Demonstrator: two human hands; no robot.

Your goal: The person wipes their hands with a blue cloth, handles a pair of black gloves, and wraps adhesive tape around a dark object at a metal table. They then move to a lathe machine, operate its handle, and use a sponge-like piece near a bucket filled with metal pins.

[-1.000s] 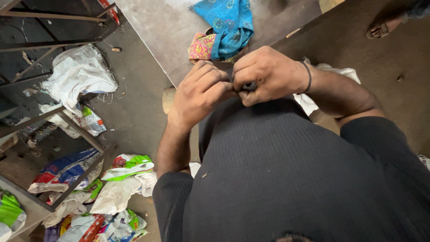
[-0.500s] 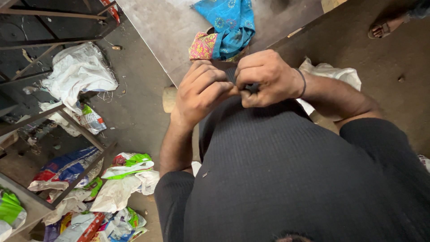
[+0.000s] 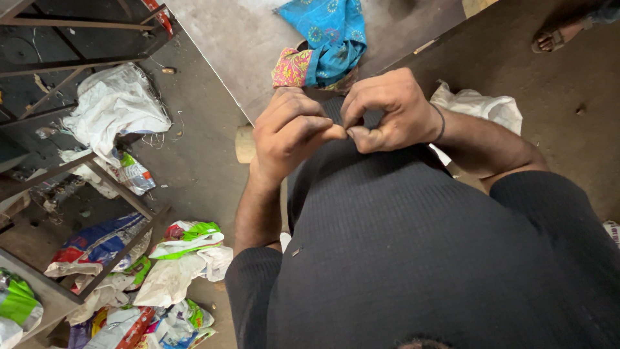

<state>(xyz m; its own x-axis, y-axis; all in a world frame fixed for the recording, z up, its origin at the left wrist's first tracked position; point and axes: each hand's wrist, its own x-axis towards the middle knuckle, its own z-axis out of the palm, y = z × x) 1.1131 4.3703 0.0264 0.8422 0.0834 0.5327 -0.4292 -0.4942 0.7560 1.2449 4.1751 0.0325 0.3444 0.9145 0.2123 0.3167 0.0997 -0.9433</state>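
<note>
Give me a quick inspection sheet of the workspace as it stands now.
Surface: grey table, bare near its edge.
Job's things: too small to tell what the fingertips pinch.
Clutter: blue cloth and pink patterned cloth on the table; white bag.
Hands: left hand and right hand meet fingertip to fingertip over the dark shirt.
Cables: nothing seen.
Surroundings: printed sacks on the floor, metal frame at left.

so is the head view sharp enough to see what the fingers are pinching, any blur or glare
Head view: even, soft light, no glare; left hand and right hand look sharp, fingertips pressed together, but whatever they pinch is hidden; wide-angle bend at the edges.
</note>
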